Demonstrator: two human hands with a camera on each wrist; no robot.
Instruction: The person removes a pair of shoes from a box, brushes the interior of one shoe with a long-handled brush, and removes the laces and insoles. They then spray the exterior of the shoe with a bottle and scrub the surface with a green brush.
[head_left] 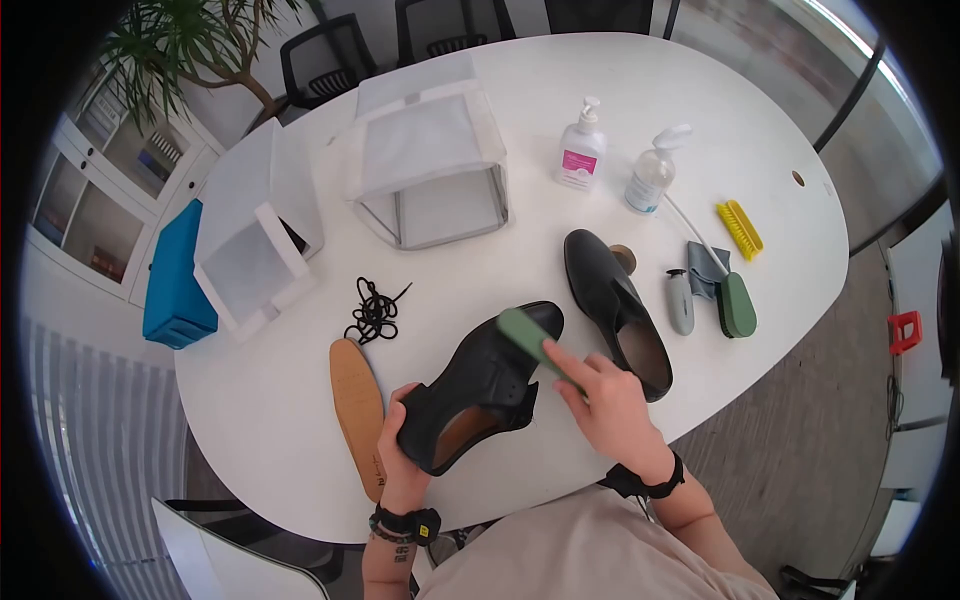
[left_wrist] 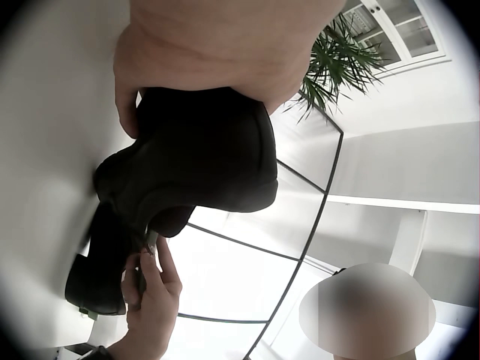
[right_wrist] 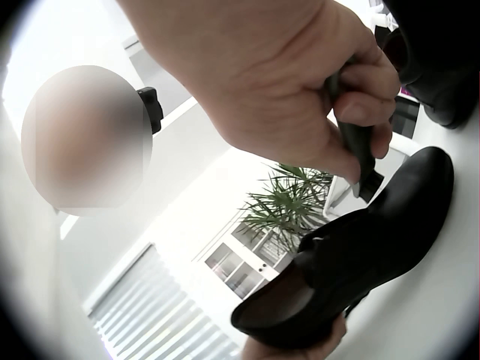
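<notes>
My left hand (head_left: 402, 455) grips a black leather dress shoe (head_left: 465, 370) around its heel, the sole partly turned away and the toe pointing to the far right. In the left wrist view this hand (left_wrist: 217, 52) wraps over the heel end. My right hand (head_left: 615, 415) holds a green shoe brush (head_left: 525, 333) by its handle, index finger stretched along it. The brush head overlaps the shoe's toe area in the head view; in the right wrist view its dark tip (right_wrist: 369, 186) is right by the upper. The shoe has no lace in it.
The second black shoe (head_left: 598, 270) stands to the right. A tan insole (head_left: 355, 410) and black laces (head_left: 373, 312) lie left. Farther right are a grey bottle (head_left: 680, 303), a green long-handled brush (head_left: 737, 305), a cloth (head_left: 705, 268) and a yellow brush (head_left: 740, 230). Pump bottle (head_left: 580, 150), spray bottle (head_left: 650, 182) and white fabric boxes (head_left: 430, 140) stand behind.
</notes>
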